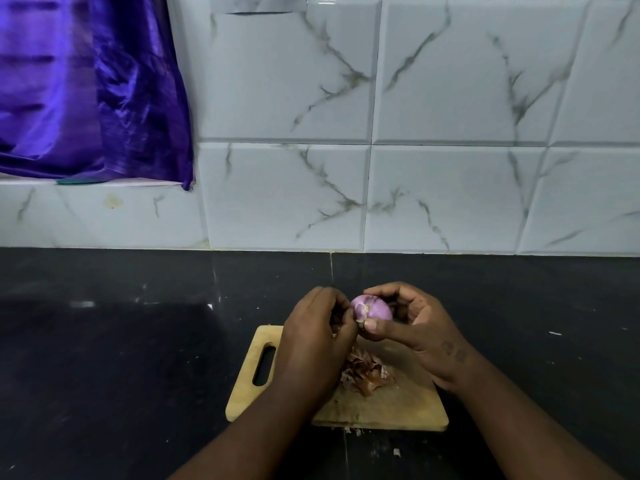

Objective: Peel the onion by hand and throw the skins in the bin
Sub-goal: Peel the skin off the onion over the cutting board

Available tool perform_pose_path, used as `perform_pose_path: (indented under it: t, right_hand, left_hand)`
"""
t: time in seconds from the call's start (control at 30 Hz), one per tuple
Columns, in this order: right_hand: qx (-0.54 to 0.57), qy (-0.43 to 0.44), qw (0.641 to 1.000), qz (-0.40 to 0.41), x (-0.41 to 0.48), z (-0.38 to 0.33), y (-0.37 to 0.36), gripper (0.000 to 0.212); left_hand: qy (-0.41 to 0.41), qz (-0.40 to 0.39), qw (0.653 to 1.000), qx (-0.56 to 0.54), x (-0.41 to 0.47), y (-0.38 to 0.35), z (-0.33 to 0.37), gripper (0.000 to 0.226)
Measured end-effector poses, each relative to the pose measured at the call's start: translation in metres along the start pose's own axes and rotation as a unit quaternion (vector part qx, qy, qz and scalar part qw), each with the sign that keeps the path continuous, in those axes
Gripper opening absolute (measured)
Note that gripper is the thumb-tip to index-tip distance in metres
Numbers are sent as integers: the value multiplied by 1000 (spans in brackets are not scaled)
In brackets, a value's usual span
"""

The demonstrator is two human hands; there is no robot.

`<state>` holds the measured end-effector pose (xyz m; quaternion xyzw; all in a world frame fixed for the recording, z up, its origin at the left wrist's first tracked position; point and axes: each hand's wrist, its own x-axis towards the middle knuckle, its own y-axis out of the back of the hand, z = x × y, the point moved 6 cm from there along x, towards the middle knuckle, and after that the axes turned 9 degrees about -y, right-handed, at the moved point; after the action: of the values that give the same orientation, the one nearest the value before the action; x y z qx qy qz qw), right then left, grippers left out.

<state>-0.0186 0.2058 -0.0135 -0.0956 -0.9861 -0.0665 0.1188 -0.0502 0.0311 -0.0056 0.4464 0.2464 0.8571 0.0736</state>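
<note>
Picking the root end clean.
My left hand (318, 327) pinched with curled fingers at the root end of the red onion (375, 308), which my right hand (415, 323) gripped between thumb and fingers. I judged small pulls best, dropping scraps onto the skins (367, 370) below both hands.

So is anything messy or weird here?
A little mess: a few skin scraps lie off the cutting board, on the black counter by its near edge. The main pile of skins sits on the board, not binned yet. Nothing looks broken.
</note>
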Motion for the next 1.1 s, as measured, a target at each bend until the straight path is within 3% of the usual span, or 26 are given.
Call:
perform_pose_path:
  t: [0.27, 0.4, 0.53, 0.77, 0.93, 1.1]
  right_hand:
    - [165, -33, 985, -46, 2, 1, 3, 48]
    - [102, -20, 994, -17, 2, 0, 5, 49]
    - [85, -24, 996, -20, 1, 2, 2, 49]
    - [73, -26, 997, -25, -1, -2, -2, 45]
    - [55, -25, 998, -26, -2, -2, -3, 42]
    - [96, -32, 994, -42, -4, -3, -6, 50]
  left_hand:
    - [120, 40, 979, -161, -2, 1, -23, 17]
    - [7, 10, 992, -124, -2, 0, -3, 6]
    - [-1, 28, 991, -128, 0, 4, -2, 20]
    - [-67, 61, 993, -81, 1, 8, 4, 14]
    - [-25, 34, 998, -37, -1, 1, 1, 14]
    - [52, 66, 988, -126, -1, 4, -11, 20]
